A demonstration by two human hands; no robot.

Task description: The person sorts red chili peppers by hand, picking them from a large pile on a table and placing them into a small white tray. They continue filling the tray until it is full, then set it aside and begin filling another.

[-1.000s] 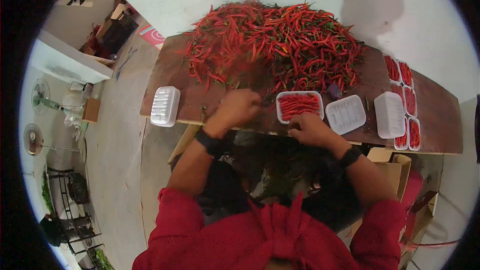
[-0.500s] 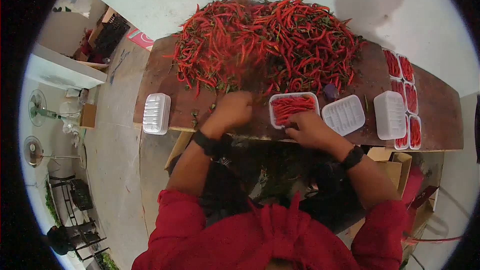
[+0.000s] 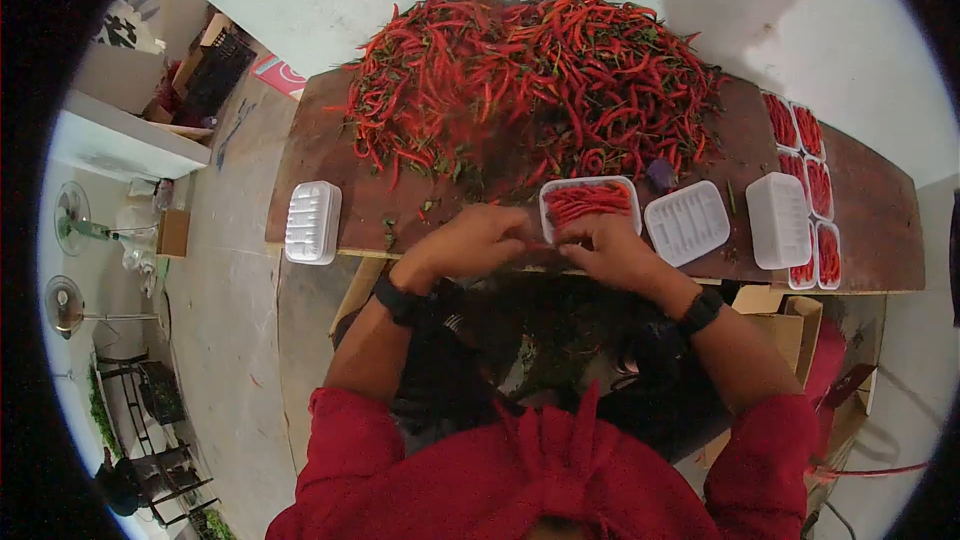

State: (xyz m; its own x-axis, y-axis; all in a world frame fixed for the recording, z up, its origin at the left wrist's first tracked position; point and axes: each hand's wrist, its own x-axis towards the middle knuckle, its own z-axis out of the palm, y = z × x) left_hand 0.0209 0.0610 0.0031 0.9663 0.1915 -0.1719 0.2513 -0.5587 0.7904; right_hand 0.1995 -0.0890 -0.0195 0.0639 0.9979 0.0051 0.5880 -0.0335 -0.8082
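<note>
My left hand [image 3: 472, 242] is closed over the table's front edge, its fingertips pinched and pointing right. Facing it, my right hand [image 3: 612, 252] is also closed, in front of a white plastic tray [image 3: 637, 202] and covering its near side. A thin red chili pepper [image 3: 541, 247], partly hidden by the fingers, spans the small gap between both hands. Red chilies [image 3: 585, 202] lie side by side in the tray. Behind the hands rises a big heap of red chilies [image 3: 620, 80] with green stems and leaves.
An empty white tray [image 3: 688, 224] sits right of the filled one, beside a stack of white trays [image 3: 779, 220]. Several chili-filled trays [image 3: 818, 188] stand at the far right. More stacked trays [image 3: 313, 223] are at the table's left end. A purple object [image 3: 661, 176] lies by the heap.
My left hand has come nearer and to the right, from the heap's edge toward my right hand. My right hand has shifted slightly left, and the hands now almost meet.
</note>
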